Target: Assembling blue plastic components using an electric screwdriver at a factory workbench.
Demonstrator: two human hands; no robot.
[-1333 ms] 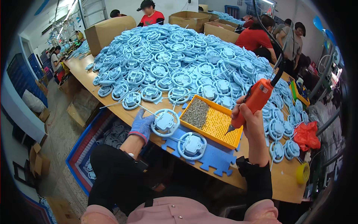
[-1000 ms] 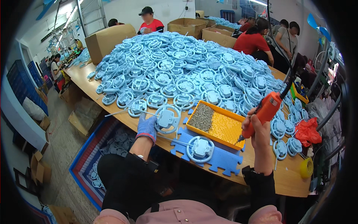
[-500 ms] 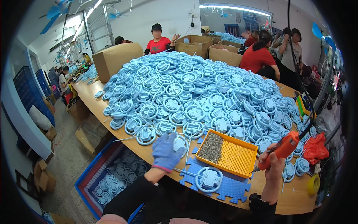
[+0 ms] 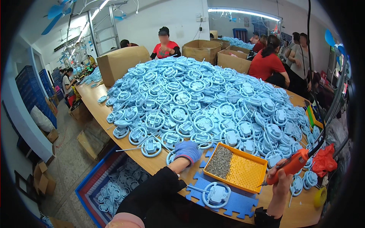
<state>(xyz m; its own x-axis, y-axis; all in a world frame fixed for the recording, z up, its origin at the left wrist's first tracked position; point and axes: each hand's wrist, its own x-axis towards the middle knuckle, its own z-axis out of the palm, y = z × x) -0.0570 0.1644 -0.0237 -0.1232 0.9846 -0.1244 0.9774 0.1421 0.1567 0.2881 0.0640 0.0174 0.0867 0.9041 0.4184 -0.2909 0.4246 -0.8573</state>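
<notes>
Orange screwdriver [image 4: 292, 165] gripped in right hand [image 4: 279, 178]; gloved left hand [image 4: 187, 151] (fingers curled) on blue ring [image 4: 172, 156]

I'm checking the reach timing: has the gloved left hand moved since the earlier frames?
Yes. The left hand has left the spot beside the yellow tray and reached away from the person to the near edge of the blue parts pile.

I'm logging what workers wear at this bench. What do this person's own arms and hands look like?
The left hand wears a blue knit glove, with a black long sleeve up to the wrist. The right hand is bare; a dark cuff shows at the forearm's lower end. No markings are visible.
</notes>
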